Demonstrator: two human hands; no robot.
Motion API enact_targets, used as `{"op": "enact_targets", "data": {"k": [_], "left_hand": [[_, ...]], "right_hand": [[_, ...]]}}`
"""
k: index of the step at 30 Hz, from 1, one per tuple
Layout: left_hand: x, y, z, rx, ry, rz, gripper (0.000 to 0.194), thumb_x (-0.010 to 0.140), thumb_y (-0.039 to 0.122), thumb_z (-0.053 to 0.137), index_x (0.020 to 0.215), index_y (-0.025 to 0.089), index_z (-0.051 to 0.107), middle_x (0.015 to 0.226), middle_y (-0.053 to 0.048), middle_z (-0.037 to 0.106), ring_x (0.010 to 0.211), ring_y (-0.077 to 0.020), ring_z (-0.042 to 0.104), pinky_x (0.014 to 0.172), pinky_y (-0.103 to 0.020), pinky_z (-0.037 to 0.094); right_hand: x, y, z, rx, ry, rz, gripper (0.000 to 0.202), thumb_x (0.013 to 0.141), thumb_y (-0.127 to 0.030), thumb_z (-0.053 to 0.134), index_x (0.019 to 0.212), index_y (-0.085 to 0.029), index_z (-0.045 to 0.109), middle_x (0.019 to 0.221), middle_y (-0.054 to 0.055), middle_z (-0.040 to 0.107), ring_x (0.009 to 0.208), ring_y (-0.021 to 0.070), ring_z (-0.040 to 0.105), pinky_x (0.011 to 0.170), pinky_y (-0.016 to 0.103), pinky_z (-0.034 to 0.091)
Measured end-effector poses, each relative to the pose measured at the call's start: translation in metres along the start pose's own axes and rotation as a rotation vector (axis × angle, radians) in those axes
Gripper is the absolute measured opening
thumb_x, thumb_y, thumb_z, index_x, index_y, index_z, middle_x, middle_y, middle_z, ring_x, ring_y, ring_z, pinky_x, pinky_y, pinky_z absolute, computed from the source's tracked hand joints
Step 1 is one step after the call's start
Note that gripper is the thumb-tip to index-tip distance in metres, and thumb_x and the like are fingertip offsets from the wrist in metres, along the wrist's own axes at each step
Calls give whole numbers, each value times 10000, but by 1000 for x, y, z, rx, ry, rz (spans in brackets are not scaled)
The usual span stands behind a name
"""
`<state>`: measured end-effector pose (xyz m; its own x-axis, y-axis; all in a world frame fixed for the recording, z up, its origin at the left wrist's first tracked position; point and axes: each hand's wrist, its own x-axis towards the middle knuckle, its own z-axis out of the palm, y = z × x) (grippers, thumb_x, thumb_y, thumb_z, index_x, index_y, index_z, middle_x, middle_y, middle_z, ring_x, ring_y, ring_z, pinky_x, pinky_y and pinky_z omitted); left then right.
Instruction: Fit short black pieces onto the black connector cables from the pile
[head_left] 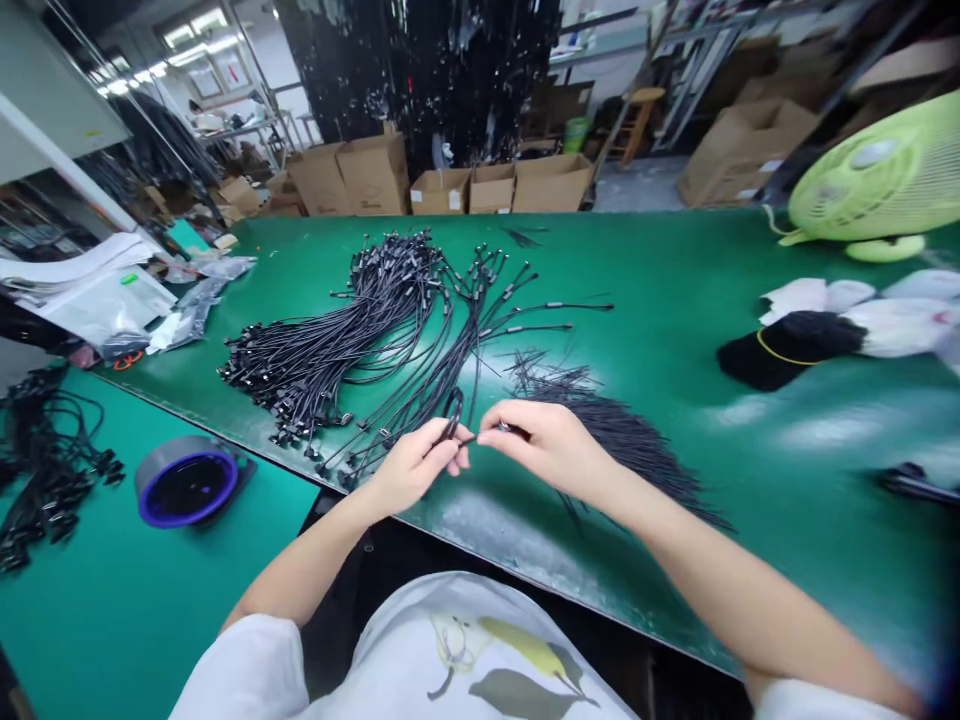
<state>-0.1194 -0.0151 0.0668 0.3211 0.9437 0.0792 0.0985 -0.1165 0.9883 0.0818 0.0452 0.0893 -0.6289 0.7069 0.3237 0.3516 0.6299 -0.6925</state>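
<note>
Near the front edge of the green table [660, 300], my left hand [420, 462] is closed on a looped black cable [454, 405]. Its fingers are pinched just left of my right hand [544, 440]. The right hand is closed too, thumb and forefinger at a thin dark end that runs between both hands; a small dark piece shows inside its fingers, too small to name. Behind the hands lies a loose group of black cables [480, 310], with a big bundle of cables [330, 340] to its left. Thin black strips [630, 440] are piled behind and under the right forearm.
A green fan [877, 170] and a banded black bundle [784, 350] are at the right. At the left are a purple-rimmed round container [187, 488], more cables [49, 460] and papers with plastic bags [112, 300]. Cardboard boxes [375, 175] stand beyond the far edge.
</note>
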Motion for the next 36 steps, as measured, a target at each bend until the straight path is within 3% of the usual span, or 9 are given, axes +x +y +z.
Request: {"op": "enact_targets", "data": {"k": [4,9,12,18,21,26,30,33,36], "left_hand": [[10,-7,2,-372,80,-5,272,916,387,568,1015,142,631,641,37,467,585,-81,435,696,-251,427],[8,-14,13,-675,197,-110,262,850,395,665,894,138,640,712,8,542,653,-90,514,831,-296,457],[-1,-20,20,-652,188,-205,354,825,471,672,791,120,632,831,-66,626,839,-167,605,885,-324,458],[-9,-29,21,-770,333,-246,400,855,533,600,757,145,580,614,28,486,674,-133,584,779,-305,491],[-15,-28,20,-733,210,-339,466,856,586,558,741,135,578,651,-17,546,780,-181,631,759,-286,481],[-25,-21,18,-904,156,-392,432,860,524,595,657,161,481,619,25,447,691,-129,548,794,-297,482],[-26,-22,22,-886,161,-343,415,873,496,594,658,167,463,604,40,406,630,-111,498,788,-310,486],[-26,-28,28,-786,129,-372,432,867,511,594,646,164,461,588,39,410,607,-116,503,763,-320,491],[-26,-29,31,-806,113,-385,428,860,500,612,646,159,466,591,36,421,616,-116,518,760,-318,492]], "right_hand": [[7,23,36,240,398,94,420,841,-494,626,1139,-204,566,1106,85,576,1007,209,553,837,320,451],[7,28,68,644,372,383,380,911,-552,475,867,-197,604,670,-17,495,545,107,430,516,234,373],[4,23,67,732,471,428,360,854,-544,585,803,-188,603,634,-33,428,500,75,317,437,197,258],[-5,9,71,1354,241,602,461,733,-573,726,737,-178,489,637,-78,259,478,36,118,370,159,85],[-12,3,73,1359,315,587,475,759,-580,709,727,-182,452,629,-88,195,477,35,97,369,144,76],[-23,1,73,1423,107,580,537,777,-653,642,687,-197,375,621,-81,230,467,43,129,353,155,151],[-21,9,69,988,337,427,419,758,-549,717,908,-212,520,871,2,519,711,103,503,616,219,471],[-14,12,61,734,194,300,413,794,-446,700,1114,-239,541,1173,61,561,1004,176,575,880,327,487],[-8,10,58,694,108,297,252,836,-382,643,1010,-222,556,1016,36,610,925,172,605,812,321,508]]}}
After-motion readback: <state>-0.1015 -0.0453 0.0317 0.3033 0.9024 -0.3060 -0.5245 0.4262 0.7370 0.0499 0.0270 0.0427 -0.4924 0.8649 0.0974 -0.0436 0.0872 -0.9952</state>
